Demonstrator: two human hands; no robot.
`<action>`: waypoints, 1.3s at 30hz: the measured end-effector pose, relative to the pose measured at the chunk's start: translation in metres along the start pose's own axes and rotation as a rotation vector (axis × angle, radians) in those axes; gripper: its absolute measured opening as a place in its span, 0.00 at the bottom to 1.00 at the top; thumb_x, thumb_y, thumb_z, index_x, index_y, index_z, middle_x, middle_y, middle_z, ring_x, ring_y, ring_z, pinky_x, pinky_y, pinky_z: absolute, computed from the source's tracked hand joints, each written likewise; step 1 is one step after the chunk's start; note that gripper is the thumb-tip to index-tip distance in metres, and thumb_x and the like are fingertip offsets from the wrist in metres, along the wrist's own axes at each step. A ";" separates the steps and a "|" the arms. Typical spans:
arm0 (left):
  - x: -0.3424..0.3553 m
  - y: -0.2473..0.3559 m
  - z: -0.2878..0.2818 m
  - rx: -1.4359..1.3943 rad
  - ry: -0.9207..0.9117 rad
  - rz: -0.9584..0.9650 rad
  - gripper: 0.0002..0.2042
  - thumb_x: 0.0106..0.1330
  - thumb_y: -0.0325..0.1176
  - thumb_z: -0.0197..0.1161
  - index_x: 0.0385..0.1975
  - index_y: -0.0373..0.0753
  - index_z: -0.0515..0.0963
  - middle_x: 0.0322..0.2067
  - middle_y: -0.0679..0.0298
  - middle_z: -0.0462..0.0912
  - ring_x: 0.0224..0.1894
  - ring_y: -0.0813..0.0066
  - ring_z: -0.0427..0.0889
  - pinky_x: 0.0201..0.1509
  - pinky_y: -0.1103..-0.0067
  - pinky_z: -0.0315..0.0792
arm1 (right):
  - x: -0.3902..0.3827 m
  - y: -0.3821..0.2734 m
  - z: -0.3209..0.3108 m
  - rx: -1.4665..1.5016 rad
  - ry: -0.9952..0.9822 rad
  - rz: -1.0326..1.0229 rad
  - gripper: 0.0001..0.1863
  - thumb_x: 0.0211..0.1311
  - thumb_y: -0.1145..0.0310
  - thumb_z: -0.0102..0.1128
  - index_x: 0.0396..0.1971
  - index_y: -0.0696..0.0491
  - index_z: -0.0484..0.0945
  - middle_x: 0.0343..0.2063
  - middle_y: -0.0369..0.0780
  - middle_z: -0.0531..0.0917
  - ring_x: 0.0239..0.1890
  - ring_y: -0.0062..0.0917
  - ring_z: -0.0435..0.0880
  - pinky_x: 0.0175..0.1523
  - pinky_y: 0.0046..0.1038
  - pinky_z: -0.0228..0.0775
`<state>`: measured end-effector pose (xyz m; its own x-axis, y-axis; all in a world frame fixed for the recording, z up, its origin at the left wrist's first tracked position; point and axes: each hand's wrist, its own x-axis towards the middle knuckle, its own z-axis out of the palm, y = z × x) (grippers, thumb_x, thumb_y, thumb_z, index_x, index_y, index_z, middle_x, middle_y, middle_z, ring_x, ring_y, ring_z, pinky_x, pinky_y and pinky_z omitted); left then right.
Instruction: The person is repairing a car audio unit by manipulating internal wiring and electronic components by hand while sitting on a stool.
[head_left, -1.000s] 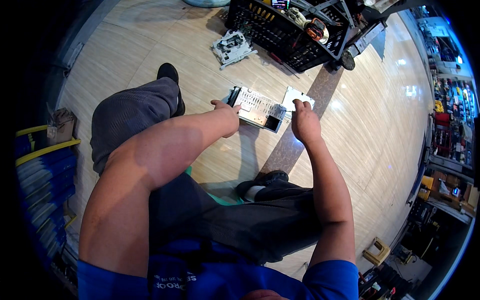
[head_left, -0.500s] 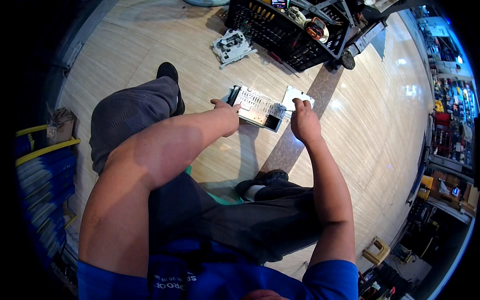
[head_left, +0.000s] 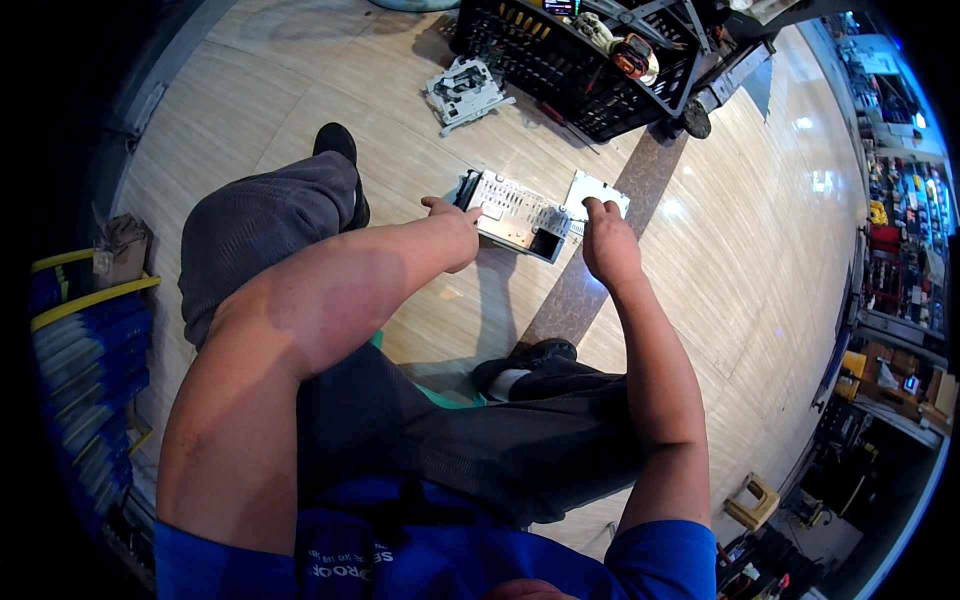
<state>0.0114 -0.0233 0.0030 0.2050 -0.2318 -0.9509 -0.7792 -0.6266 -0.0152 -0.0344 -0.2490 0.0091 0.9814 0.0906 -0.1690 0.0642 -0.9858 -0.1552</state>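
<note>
A silvery, slotted metal box (head_left: pixel 515 212), which looks like a car stereo chassis, rests on the floor in front of me. It has a dark front at its left end and a square dark opening at its right corner. My left hand (head_left: pixel 455 235) grips the left end, thumb on the top face. Beside the right end, my right hand (head_left: pixel 610 242) is closed with its fingers pinched together; what they hold, if anything, I cannot make out. A pale flat metal plate (head_left: pixel 592 188) lies just beyond those fingers, partly hidden by them.
Farther off stands a black plastic crate (head_left: pixel 600 100) with tools and cables in it. A bare metal frame part (head_left: pixel 464 95) lies left of it. Blue stacked items with yellow rails (head_left: pixel 95 360) are at far left. A small yellow stool (head_left: pixel 752 501) sits at lower right.
My right hand has shifted very slightly. The left hand and the metal box have stayed in place.
</note>
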 end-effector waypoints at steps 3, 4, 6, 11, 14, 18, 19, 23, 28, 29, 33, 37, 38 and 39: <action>0.004 0.000 0.006 -0.050 0.100 -0.010 0.31 0.53 0.35 0.70 0.61 0.50 0.72 0.75 0.69 0.35 0.64 0.57 0.70 0.63 0.51 0.64 | 0.003 0.004 0.003 -0.026 -0.030 0.033 0.11 0.62 0.72 0.48 0.43 0.55 0.71 0.39 0.52 0.77 0.37 0.49 0.82 0.40 0.45 0.76; 0.004 0.000 0.005 -0.049 0.101 -0.010 0.31 0.53 0.35 0.70 0.61 0.50 0.72 0.75 0.69 0.35 0.64 0.57 0.70 0.63 0.51 0.64 | 0.003 0.005 0.003 -0.026 -0.030 0.034 0.11 0.62 0.72 0.48 0.43 0.55 0.71 0.39 0.52 0.77 0.37 0.49 0.82 0.40 0.45 0.76; 0.004 0.000 0.005 -0.047 0.107 -0.010 0.31 0.53 0.36 0.70 0.61 0.50 0.72 0.75 0.69 0.35 0.64 0.57 0.70 0.63 0.51 0.64 | 0.004 0.006 0.001 -0.038 -0.075 0.082 0.11 0.60 0.73 0.49 0.43 0.55 0.72 0.39 0.51 0.77 0.37 0.49 0.82 0.41 0.45 0.76; 0.005 0.000 0.007 -0.043 0.107 -0.009 0.30 0.54 0.36 0.70 0.61 0.49 0.72 0.75 0.69 0.35 0.64 0.57 0.70 0.63 0.51 0.64 | 0.000 0.003 0.003 -0.005 0.004 0.013 0.09 0.62 0.72 0.49 0.41 0.55 0.72 0.37 0.51 0.78 0.37 0.49 0.82 0.40 0.45 0.76; 0.002 0.001 0.002 -0.019 0.061 -0.005 0.32 0.58 0.36 0.66 0.65 0.52 0.66 0.75 0.68 0.32 0.66 0.55 0.66 0.64 0.50 0.62 | -0.001 0.005 0.005 0.012 0.042 -0.014 0.08 0.63 0.70 0.48 0.40 0.55 0.71 0.37 0.52 0.78 0.36 0.49 0.82 0.40 0.45 0.75; -0.001 0.001 0.000 0.007 0.009 0.007 0.34 0.61 0.37 0.63 0.69 0.55 0.59 0.75 0.68 0.29 0.69 0.52 0.61 0.65 0.49 0.59 | 0.002 0.004 0.002 -0.021 -0.023 0.066 0.09 0.64 0.70 0.48 0.41 0.55 0.71 0.38 0.53 0.78 0.37 0.49 0.82 0.41 0.45 0.75; 0.000 0.000 0.002 0.006 0.008 0.005 0.34 0.61 0.37 0.63 0.69 0.55 0.59 0.75 0.68 0.29 0.69 0.52 0.61 0.65 0.49 0.59 | 0.003 0.004 0.001 -0.020 -0.022 0.064 0.09 0.64 0.70 0.48 0.41 0.55 0.71 0.38 0.53 0.78 0.37 0.49 0.82 0.41 0.45 0.75; -0.001 0.000 0.003 -0.021 0.063 -0.003 0.32 0.58 0.37 0.66 0.65 0.53 0.65 0.75 0.68 0.31 0.66 0.55 0.66 0.64 0.51 0.62 | 0.001 0.002 -0.001 -0.010 -0.039 0.055 0.09 0.64 0.71 0.47 0.42 0.56 0.71 0.38 0.54 0.77 0.37 0.49 0.82 0.41 0.45 0.75; -0.005 0.001 -0.001 -0.006 0.013 0.002 0.34 0.62 0.38 0.62 0.70 0.56 0.58 0.75 0.69 0.29 0.69 0.54 0.61 0.66 0.50 0.59 | 0.001 0.009 0.002 0.056 0.003 0.012 0.14 0.65 0.68 0.52 0.48 0.56 0.71 0.40 0.55 0.78 0.40 0.51 0.81 0.45 0.45 0.72; -0.004 0.001 -0.001 -0.002 0.012 0.002 0.34 0.62 0.38 0.62 0.70 0.56 0.58 0.75 0.69 0.29 0.69 0.54 0.61 0.66 0.50 0.59 | 0.001 0.010 0.004 0.039 0.014 0.002 0.12 0.64 0.70 0.50 0.46 0.56 0.71 0.39 0.55 0.77 0.39 0.50 0.81 0.43 0.45 0.74; -0.004 0.000 0.000 -0.002 0.011 0.002 0.34 0.61 0.38 0.62 0.70 0.57 0.58 0.75 0.69 0.29 0.69 0.54 0.61 0.66 0.50 0.59 | 0.003 0.007 0.001 0.015 -0.014 0.042 0.10 0.62 0.73 0.49 0.43 0.57 0.70 0.39 0.55 0.77 0.38 0.50 0.82 0.41 0.44 0.75; -0.003 0.001 0.003 0.000 0.021 0.002 0.34 0.61 0.37 0.63 0.69 0.56 0.59 0.75 0.69 0.29 0.69 0.54 0.62 0.66 0.49 0.60 | 0.003 0.007 -0.001 0.024 -0.064 0.079 0.12 0.60 0.74 0.49 0.44 0.57 0.70 0.39 0.55 0.77 0.38 0.50 0.81 0.42 0.45 0.75; -0.003 0.001 0.004 -0.027 0.075 -0.001 0.33 0.58 0.36 0.66 0.65 0.52 0.65 0.75 0.68 0.33 0.66 0.56 0.66 0.64 0.50 0.62 | 0.002 0.008 -0.002 0.057 -0.049 0.056 0.14 0.62 0.73 0.50 0.47 0.57 0.70 0.41 0.56 0.77 0.40 0.51 0.80 0.45 0.45 0.73; -0.003 0.001 0.005 -0.054 0.130 -0.004 0.31 0.54 0.34 0.69 0.62 0.48 0.72 0.75 0.67 0.36 0.63 0.58 0.71 0.63 0.51 0.64 | 0.001 0.009 -0.001 0.090 -0.033 0.034 0.16 0.64 0.72 0.51 0.51 0.57 0.70 0.43 0.57 0.77 0.43 0.52 0.79 0.49 0.45 0.71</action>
<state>0.0069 -0.0193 0.0045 0.2860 -0.3212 -0.9028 -0.7457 -0.6663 0.0008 -0.0326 -0.2580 0.0088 0.9761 0.0639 -0.2078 0.0134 -0.9717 -0.2359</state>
